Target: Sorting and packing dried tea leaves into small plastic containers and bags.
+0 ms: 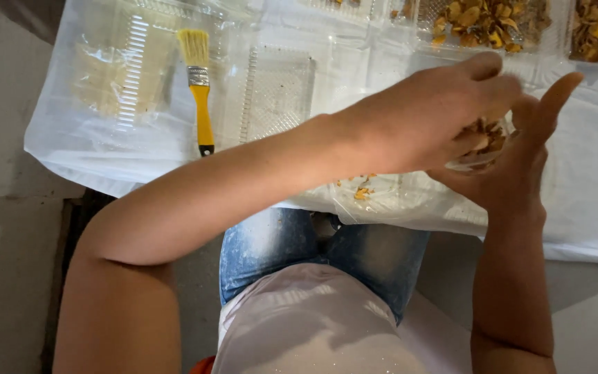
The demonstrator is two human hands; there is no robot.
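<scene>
A small clear cup [480, 161] of yellow dried flakes [487, 133] sits mostly hidden between both hands: the left hand [427, 118] curls over it, the right hand [520, 156] cradles it underneath, fingers extended.

One camera on the person's head looks straight down, close to the white plastic-covered surface [590, 208].

Your table [590, 208] has clear plastic sheet [91, 152]; on it a yellow brush [200, 83], clear trays [278, 90], dried yellow pieces [482, 21].
</scene>
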